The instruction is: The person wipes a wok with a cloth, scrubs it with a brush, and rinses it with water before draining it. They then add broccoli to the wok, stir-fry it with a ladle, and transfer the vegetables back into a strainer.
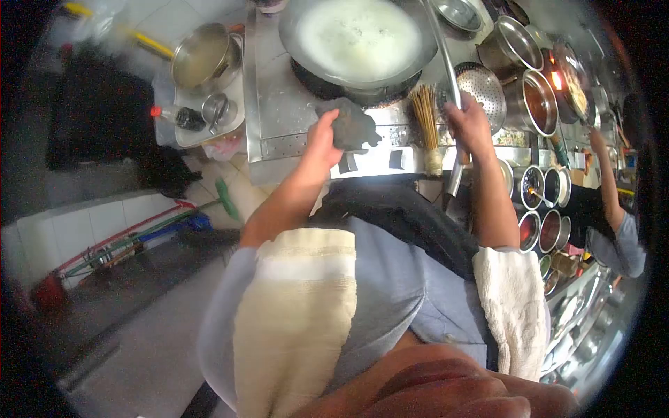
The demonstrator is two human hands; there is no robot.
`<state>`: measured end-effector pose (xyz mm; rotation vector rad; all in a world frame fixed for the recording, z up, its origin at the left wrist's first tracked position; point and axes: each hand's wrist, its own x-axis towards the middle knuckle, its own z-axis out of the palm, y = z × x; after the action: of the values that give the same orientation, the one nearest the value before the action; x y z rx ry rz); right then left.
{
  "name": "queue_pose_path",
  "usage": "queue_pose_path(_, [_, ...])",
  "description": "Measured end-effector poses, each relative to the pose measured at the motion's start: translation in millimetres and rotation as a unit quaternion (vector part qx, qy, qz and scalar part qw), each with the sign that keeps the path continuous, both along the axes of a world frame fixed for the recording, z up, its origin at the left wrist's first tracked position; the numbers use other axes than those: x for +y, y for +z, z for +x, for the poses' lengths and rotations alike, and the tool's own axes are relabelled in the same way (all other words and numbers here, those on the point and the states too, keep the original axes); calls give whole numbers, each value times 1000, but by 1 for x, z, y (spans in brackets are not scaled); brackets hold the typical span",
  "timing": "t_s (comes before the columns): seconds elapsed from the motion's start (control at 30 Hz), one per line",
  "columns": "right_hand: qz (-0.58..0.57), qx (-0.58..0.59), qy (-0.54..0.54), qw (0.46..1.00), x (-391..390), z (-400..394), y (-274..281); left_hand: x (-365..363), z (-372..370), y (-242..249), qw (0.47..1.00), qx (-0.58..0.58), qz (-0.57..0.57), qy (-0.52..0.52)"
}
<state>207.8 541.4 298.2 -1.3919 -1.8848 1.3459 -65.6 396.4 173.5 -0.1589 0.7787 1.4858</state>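
My left hand (324, 139) is closed around a dark grey cloth (354, 127), just in front of the stove's metal top. In my right hand (471, 127) is a long metal-handled cooking tool (449, 66) with a wooden part low on its handle. Its upper end runs along the right side of a large wok (290, 38); its working end is out of view. Cloudy whitish liquid with foam or steam fills the wok, which sits on a burner. A bamboo brush (426, 122) stands upright between my hands. Right of it lies a perforated strainer (482, 90), partly behind my right hand.
Metal pots (517, 43) and seasoning containers (531, 191) crowd the right side. A co-worker's hand (597, 141) reaches toward a pan (580, 94) near a flame there. At left, a tray (209, 134) carries a bottle and a metal cup beside a strainer pot (202, 59).
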Motion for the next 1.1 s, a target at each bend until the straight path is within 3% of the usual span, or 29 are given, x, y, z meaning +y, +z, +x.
queue_pose_path(0.07, [34, -27, 1, 999, 17, -14, 15, 21, 8, 4, 1000, -4, -6, 6])
queue_pose_path(0.13, [100, -82, -10, 992, 34, -27, 26, 40, 16, 38, 998, -7, 25, 53])
queue_pose_path(0.23, [185, -41, -6, 982, 72, -34, -2, 29, 28, 69, 993, -33, 81, 73])
queue_pose_path(0.37, [143, -97, -9, 985, 103, -57, 21, 21, 28, 59, 988, -97, 66, 98])
queue_pose_path(0.43, [186, -109, 45, 975, 134, -63, 16, 23, 31, 45, 992, -25, -6, 126])
queue_pose_path(0.5, [165, -151, 65, 972, 146, -73, 26, 28, 39, 35, 990, 11, -7, 143])
queue_pose_path(0.63, [289, -213, 98, 928, 187, -89, 10, 45, 42, 1, 985, 122, 6, 124])
queue_pose_path(0.67, [276, -216, 97, 932, 190, -96, 10, 50, 42, 6, 985, 121, 5, 123])
queue_pose_path(0.73, [260, -218, 93, 936, 186, -100, 6, 59, 43, 17, 985, 107, -103, 85])
queue_pose_path(0.8, [171, -135, 65, 974, 169, -106, 8, 68, 49, 24, 988, 66, -92, 101])
queue_pose_path(0.9, [165, -111, 39, 979, 128, -102, 14, 75, 47, 24, 992, 11, -43, 116])
queue_pose_path(0.93, [206, -114, 50, 971, 135, -92, -10, 77, 46, 22, 993, -2, -5, 115])
queue_pose_path(1.1, [203, -71, 29, 976, 110, -73, -10, 67, 20, 18, 997, 6, -31, 72])
